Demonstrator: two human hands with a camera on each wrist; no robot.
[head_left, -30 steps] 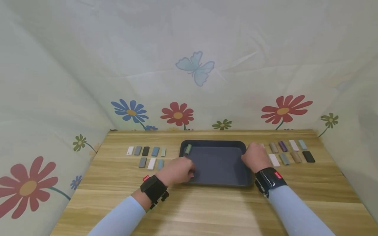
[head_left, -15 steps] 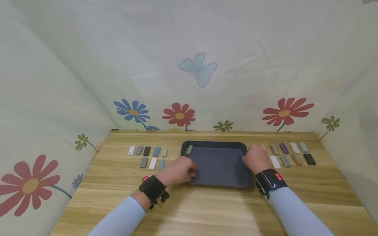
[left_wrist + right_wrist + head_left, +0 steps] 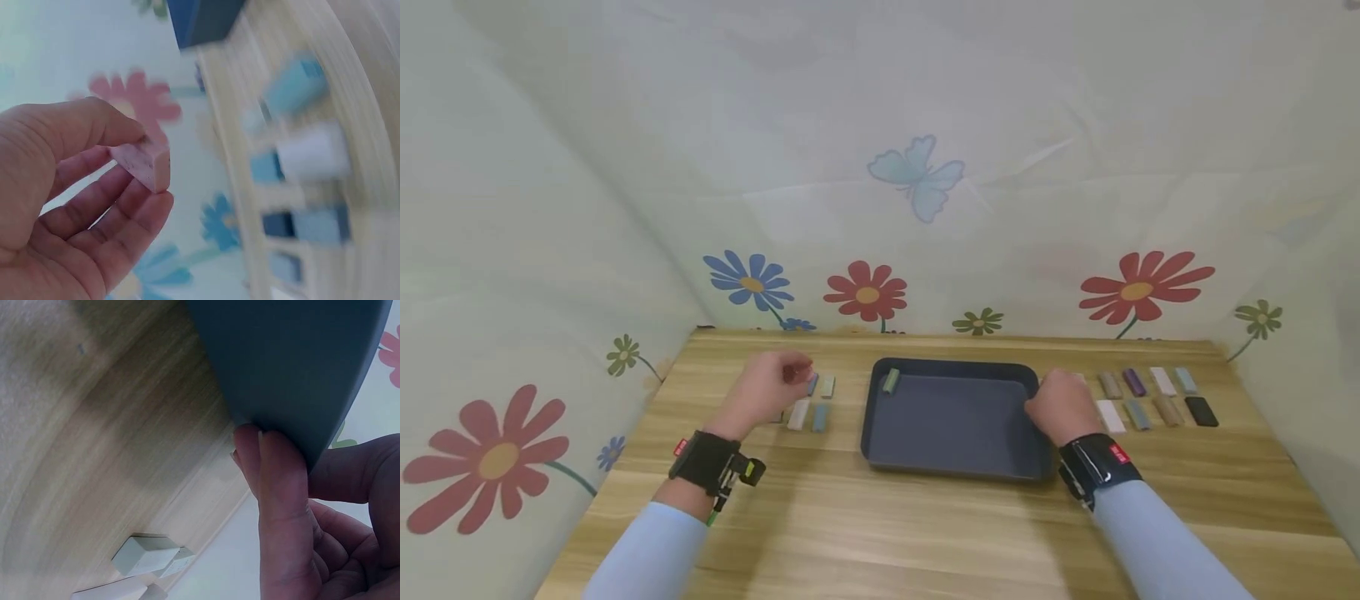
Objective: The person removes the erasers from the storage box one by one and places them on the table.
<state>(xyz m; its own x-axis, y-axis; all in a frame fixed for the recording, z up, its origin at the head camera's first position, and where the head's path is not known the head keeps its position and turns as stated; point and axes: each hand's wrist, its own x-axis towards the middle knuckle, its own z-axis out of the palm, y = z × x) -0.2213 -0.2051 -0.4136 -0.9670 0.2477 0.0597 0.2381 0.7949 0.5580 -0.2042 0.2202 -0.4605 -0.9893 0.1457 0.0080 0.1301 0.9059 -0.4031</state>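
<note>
My left hand (image 3: 763, 392) hovers over the left group of blocks. Its thumb and fingertips pinch a small pale pink block (image 3: 147, 164) with dark specks, best seen in the left wrist view. A dark grey rectangular tray (image 3: 955, 429) lies on the table between my hands. In its far left corner rests one green block (image 3: 891, 381). My right hand (image 3: 1062, 408) grips the tray's right side, with fingers outside the wall and thumb over the rim in the right wrist view. Under the left hand, a white block (image 3: 799, 414) and a blue block (image 3: 821, 417) show.
To the tray's right lie two rows of small blocks, among them a purple one (image 3: 1134, 382), a brown one (image 3: 1167, 411) and a black one (image 3: 1202, 411). Part of the left group is hidden behind my left hand. Flower-printed cloth (image 3: 917, 275) walls the table's back and sides.
My left hand has moved left and away from the tray's near left side to above the left blocks. The right hand still grips the tray. The head view has shifted slightly.
</note>
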